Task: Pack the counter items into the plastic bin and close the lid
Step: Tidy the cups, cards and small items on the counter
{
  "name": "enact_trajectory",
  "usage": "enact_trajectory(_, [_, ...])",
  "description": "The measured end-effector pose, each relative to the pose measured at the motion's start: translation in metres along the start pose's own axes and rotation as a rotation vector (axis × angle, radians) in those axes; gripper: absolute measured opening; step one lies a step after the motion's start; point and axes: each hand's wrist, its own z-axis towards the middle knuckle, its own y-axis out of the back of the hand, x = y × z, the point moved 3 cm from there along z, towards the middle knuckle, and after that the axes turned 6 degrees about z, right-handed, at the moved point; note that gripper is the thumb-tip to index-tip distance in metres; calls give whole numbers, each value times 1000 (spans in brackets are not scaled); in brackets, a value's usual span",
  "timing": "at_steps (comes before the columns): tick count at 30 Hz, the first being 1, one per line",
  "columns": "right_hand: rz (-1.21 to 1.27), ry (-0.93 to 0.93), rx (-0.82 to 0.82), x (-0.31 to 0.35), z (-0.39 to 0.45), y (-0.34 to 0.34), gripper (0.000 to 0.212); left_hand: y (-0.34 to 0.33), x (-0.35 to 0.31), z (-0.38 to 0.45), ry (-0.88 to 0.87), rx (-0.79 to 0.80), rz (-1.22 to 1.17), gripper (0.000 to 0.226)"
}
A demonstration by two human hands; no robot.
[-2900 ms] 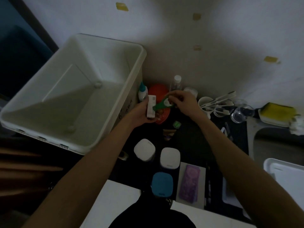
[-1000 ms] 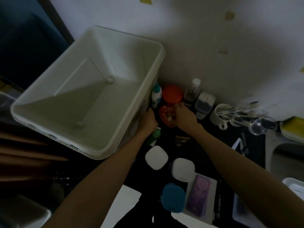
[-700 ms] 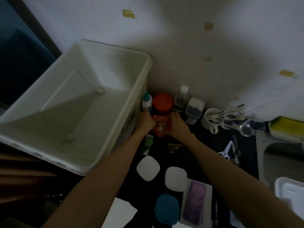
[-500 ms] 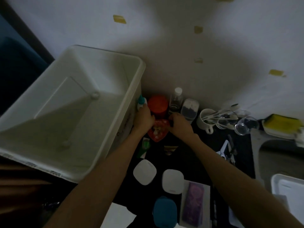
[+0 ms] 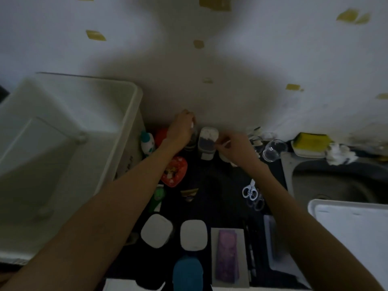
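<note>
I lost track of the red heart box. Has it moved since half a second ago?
Cannot tell: the camera shifted. The heart box lies on the counter before the orange lid, as before; both hands have left it for the containers behind.

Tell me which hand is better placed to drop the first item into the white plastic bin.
Probably left. The left hand is curled on the small clear bottle, nearer the white plastic bin. The right hand pinches something thin and white farther away.
</note>
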Motion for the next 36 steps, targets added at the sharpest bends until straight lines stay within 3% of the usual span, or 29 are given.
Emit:
enact_trajectory(3, [47,2,-24,-1,-10,14,17,7,1,-7,-1,-4,13,12])
enact_trajectory(7, [85,28,-49,4,-22,31,14,32,-7,-19,-25,-40,-8,22])
enact_trajectory(10, [76,23,-36,3,-24,38,13,42,-13,-23,-40,29,69,27])
enact_trajectory(17, [44,-69,-118,-16,-23,61,16,31,-33,-55,-150,163,9,20])
enact_trajectory(24, [71,-80,-105,-22,-32,78,17,34,-50,-66,-193,151,-3,18])
enact_trajectory(36, [32,28,21,2,-42,48,17,-11,-52,-93,-193,307,-27,18])
